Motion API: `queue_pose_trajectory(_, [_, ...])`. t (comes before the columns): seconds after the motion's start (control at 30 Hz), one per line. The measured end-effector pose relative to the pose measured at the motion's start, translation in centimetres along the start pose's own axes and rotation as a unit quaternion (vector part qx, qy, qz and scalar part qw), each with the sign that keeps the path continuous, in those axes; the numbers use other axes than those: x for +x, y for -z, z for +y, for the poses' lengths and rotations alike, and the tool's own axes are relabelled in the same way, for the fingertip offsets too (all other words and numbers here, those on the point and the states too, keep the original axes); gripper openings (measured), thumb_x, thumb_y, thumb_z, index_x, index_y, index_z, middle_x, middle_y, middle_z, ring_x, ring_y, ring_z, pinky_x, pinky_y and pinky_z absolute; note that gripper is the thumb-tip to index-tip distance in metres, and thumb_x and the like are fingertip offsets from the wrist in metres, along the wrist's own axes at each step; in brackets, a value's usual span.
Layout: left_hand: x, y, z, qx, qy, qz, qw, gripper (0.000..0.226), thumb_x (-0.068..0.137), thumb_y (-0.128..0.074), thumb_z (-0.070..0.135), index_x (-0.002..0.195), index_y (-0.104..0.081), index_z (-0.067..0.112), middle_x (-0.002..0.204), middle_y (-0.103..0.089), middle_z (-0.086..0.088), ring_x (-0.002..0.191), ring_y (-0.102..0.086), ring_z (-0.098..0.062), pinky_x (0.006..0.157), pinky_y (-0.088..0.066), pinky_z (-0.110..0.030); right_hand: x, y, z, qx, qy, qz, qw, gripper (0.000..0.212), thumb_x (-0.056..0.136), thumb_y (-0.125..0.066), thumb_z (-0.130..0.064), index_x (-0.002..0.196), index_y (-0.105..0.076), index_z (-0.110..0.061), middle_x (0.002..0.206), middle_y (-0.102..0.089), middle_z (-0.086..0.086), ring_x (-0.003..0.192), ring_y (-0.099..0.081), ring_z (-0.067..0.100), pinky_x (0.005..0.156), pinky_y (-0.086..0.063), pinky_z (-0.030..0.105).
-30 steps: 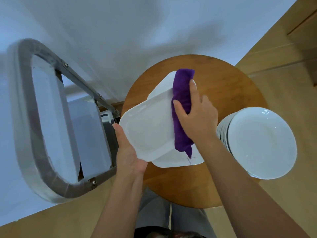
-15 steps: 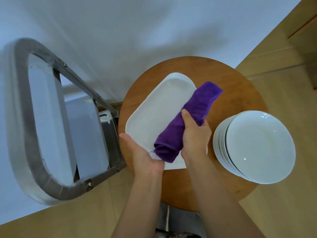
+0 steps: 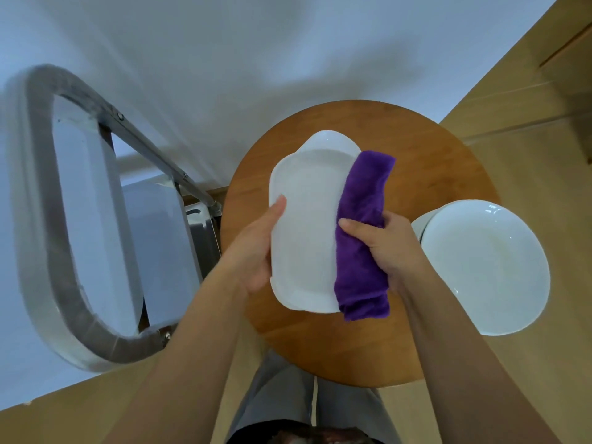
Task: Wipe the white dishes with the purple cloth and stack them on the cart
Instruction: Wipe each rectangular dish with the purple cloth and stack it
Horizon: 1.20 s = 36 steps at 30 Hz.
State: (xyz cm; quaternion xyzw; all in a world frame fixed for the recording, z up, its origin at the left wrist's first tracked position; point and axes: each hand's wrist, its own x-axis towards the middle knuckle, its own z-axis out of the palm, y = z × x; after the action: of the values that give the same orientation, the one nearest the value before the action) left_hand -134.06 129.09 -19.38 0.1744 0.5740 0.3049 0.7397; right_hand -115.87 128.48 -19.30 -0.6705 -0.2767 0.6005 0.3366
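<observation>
A round brown wooden desk (image 3: 413, 149) stands against a white wall (image 3: 224, 59), on a pale wood floor (image 3: 528, 155). Over it, the left hand (image 3: 256, 248) holds a white rectangular dish with rounded corners (image 3: 304, 225) by its left long edge, thumb lying on the dish's upper face and the other fingers hidden beneath it. A second white dish of like shape (image 3: 326, 139) peeks out from under the far end of the held one; whether the two touch cannot be told. The right hand (image 3: 384, 248) is curled round a rolled purple fleecy cloth (image 3: 362, 232), which lies along the right long edge of the held dish and covers that edge. Just to the right, a stack of round white shallow plates (image 3: 483, 267) sits at the desk's edge, near the right wrist. To the left stands a grey metal cart with a looped tubular handle (image 3: 41, 235) and pale shelves, apart from the desk. No writing or labels can be read anywhere.
</observation>
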Motion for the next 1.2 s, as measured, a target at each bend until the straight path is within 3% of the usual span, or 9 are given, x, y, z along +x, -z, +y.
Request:
queue_pose_trajectory(0.3, [0.3, -2.0, -0.4, -0.022, -0.031, 0.112, 0.993, 0.023, 0.087, -0.048, 0.059, 0.090, -0.057, 0.038, 0.097, -0.067, 0.007, 0.096, -0.063, -0.021, 0.080, -0.053, -0.044, -1.7, -0.4, 0.5, 0.042, 0.050, 0.044, 0.997, 0.018, 0.071, -0.078, -0.028, 0.081, -0.064, -0.024, 0.068, -0.070, -0.013, 0.064, -0.067, 0.005, 0.052, -0.050, 0.016])
queue_pose_trajectory(0.43, [0.3, -2.7, -0.1, -0.072, -0.031, 0.146, 0.986, 0.022, 0.088, -0.048, 0.059, 0.086, -0.056, 0.039, 0.098, -0.066, 0.010, 0.100, -0.059, -0.022, 0.093, -0.048, -0.053, -2.7, -1.1, 2.3, 0.110, 0.020, 0.092, 0.990, 0.019, 0.072, -0.078, -0.028, 0.084, -0.064, -0.023, 0.072, -0.071, -0.009, 0.070, -0.068, 0.010, 0.058, -0.053, 0.022])
queue_pose_trajectory(0.6, [0.1, -4.3, -0.6, -0.144, -0.039, 0.185, 0.971, 0.031, 0.088, -0.047, 0.061, 0.072, -0.063, 0.040, 0.063, -0.070, 0.017, 0.085, -0.064, -0.020, 0.065, -0.056, -0.038, -2.9, -3.4, 3.6, 0.238, -0.022, 0.196, 0.951, 0.022, 0.079, -0.072, -0.032, 0.096, -0.063, -0.022, 0.087, -0.070, -0.005, 0.081, -0.068, 0.013, 0.067, -0.056, 0.027])
queue_pose_trajectory(0.7, [0.0, -4.4, -0.7, -0.114, -0.058, 0.199, 0.972, 0.033, 0.089, -0.044, 0.062, 0.071, -0.064, 0.042, 0.062, -0.068, 0.020, 0.087, -0.064, -0.020, 0.075, -0.056, -0.041, -3.2, -3.4, 3.7, 0.167, -0.051, 0.184, 0.967, 0.015, 0.087, -0.061, -0.041, 0.087, -0.053, -0.028, 0.087, -0.062, -0.010, 0.081, -0.062, 0.009, 0.067, -0.051, 0.022])
queue_pose_trajectory(0.8, [-0.2, -3.4, -0.5, -0.018, -0.078, 0.187, 0.979, 0.031, 0.084, -0.037, 0.070, 0.070, -0.060, 0.055, 0.078, -0.068, 0.025, 0.100, -0.057, -0.017, 0.093, -0.048, -0.048, -4.4, -1.7, 4.8, -0.004, -0.106, 0.129, 0.986, 0.031, 0.089, -0.049, -0.051, 0.105, -0.045, -0.024, 0.101, -0.056, -0.007, 0.096, -0.056, 0.016, 0.086, -0.048, 0.031])
queue_pose_trajectory(0.9, [-0.5, -2.8, -0.4, 0.033, -0.044, 0.166, 0.985, 0.040, 0.072, -0.025, 0.081, 0.081, -0.047, 0.049, 0.106, -0.053, 0.016, 0.105, -0.048, -0.018, 0.104, -0.034, -0.055, -5.1, 0.3, 5.2, -0.191, 0.033, 0.162, 0.968, 0.046, 0.090, -0.047, -0.049, 0.128, -0.040, -0.024, 0.119, -0.054, -0.011, 0.108, -0.054, 0.010, 0.090, -0.050, 0.029])
queue_pose_trajectory(1.03, [-0.7, -2.9, -1.7, 0.083, -0.033, 0.127, 0.988, 0.042, 0.077, -0.020, 0.077, 0.075, -0.048, 0.046, 0.076, -0.053, 0.022, 0.074, -0.048, -0.005, 0.084, -0.040, -0.038, -2.9, 0.1, 2.4, -0.232, 0.201, 0.197, 0.931, 0.038, 0.090, -0.041, -0.039, 0.121, -0.049, -0.019, 0.104, -0.051, -0.010, 0.094, -0.054, 0.009, 0.069, -0.041, 0.011])
queue_pose_trajectory(1.13, [-1.0, -3.4, -2.3, 0.130, -0.054, 0.070, 0.988, 0.050, 0.069, -0.022, 0.077, 0.085, -0.057, 0.045, 0.074, -0.068, 0.021, 0.077, -0.063, -0.006, 0.067, -0.049, -0.022, -0.7, -1.3, -0.3, -0.262, 0.252, 0.200, 0.910, 0.032, 0.096, -0.044, -0.026, 0.126, -0.050, -0.018, 0.115, -0.048, -0.006, 0.104, -0.050, 0.010, 0.081, -0.043, 0.019])
queue_pose_trajectory(1.2, [-1.1, -3.7, -2.5, 0.124, -0.084, 0.039, 0.988, 0.056, 0.074, -0.020, 0.074, 0.092, -0.061, 0.039, 0.074, -0.070, 0.019, 0.073, -0.067, 0.000, 0.055, -0.051, -0.015, -0.2, -2.7, -1.4, -0.270, 0.283, 0.175, 0.904, 0.035, 0.098, -0.042, -0.020, 0.133, -0.046, -0.019, 0.136, -0.046, 0.004, 0.128, -0.039, 0.021, 0.105, -0.037, 0.040])
